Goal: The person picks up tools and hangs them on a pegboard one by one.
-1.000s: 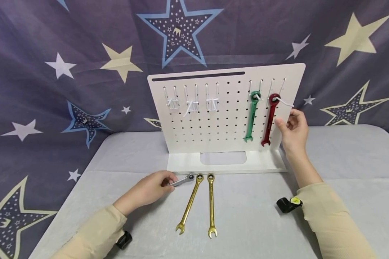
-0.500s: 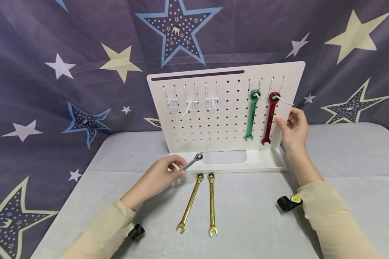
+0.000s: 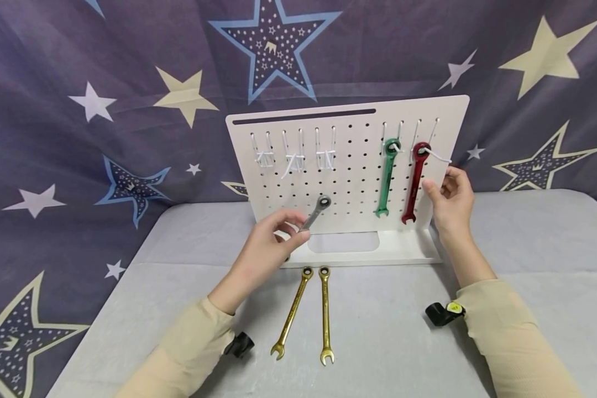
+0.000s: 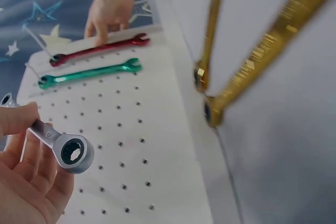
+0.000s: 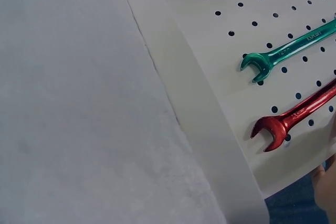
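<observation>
My left hand (image 3: 271, 237) pinches a silver ratchet wrench (image 3: 312, 217) between thumb and fingers, in front of the lower middle of a white pegboard (image 3: 338, 190). Its ring end points up and to the right; in the left wrist view this ring (image 4: 73, 153) faces the camera. At the board's right edge, my right hand (image 3: 453, 207) grips the panel, thumb on the front and fingers behind. A green wrench (image 3: 387, 177) and a red wrench (image 3: 415, 182) hang by their rings from white hooks beside that hand.
Two gold wrenches (image 3: 292, 315) (image 3: 325, 318) lie on the grey-covered table (image 3: 388, 331) before the board's base. Several white hooks (image 3: 294, 157) project from the board's upper left. A starry cloth (image 3: 129, 110) hangs behind.
My left hand has lifted the silver wrench from beside the gold wrenches, moving it up and right in front of the board. The right hand stays at the board's edge.
</observation>
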### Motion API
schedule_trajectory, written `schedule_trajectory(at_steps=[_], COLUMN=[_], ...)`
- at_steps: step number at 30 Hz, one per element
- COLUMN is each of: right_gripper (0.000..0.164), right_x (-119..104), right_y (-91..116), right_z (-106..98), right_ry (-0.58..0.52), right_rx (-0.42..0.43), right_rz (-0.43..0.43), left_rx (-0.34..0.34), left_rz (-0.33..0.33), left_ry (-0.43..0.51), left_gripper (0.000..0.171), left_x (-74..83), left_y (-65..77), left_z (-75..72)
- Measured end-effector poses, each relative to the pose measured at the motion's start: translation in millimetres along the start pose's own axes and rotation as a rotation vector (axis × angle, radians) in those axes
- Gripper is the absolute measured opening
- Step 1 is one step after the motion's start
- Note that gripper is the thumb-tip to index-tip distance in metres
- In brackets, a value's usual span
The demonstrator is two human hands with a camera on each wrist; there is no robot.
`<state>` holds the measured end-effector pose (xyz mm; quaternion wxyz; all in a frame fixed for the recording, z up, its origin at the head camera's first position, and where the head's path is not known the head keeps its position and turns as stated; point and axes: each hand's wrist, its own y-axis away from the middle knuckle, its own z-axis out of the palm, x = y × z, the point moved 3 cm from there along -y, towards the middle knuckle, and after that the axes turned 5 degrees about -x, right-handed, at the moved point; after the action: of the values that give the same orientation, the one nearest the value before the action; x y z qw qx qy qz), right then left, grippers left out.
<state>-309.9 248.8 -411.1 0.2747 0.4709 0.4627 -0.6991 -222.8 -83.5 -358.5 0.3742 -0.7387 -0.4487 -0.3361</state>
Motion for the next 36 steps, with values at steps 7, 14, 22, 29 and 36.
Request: schedule_trajectory(at_steps=[7, 14, 22, 29, 36], right_gripper=[0.026, 0.027, 0.027, 0.027, 0.027], right_x=[2, 3, 2, 3, 4], right_y=[0, 1, 0, -1, -1], right_z=[0, -1, 0, 0, 0], right_ry=[-0.002, 0.01, -0.002, -0.028, -0.02], right_rx=[0.008, 0.009, -0.002, -0.01, -0.01], right_rz=[-0.015, -0.012, -0.026, -0.045, -0.029], left_rx=[0.064, 0.119, 0.151, 0.151, 0.162], left_rz=[0.046, 0.073, 0.089, 0.085, 0.057], left_ry=[0.053, 0.115, 0.149, 0.125, 0.119], left_gripper=[0.02, 0.02, 0.022, 0.023, 0.022], left_x=[18.1, 24.1, 24.9, 23.5, 21.0], left_y=[-8.7, -18.9, -26.8, -33.3, -42.7], left_z=[4.2, 11.3, 15.6, 19.2, 20.1])
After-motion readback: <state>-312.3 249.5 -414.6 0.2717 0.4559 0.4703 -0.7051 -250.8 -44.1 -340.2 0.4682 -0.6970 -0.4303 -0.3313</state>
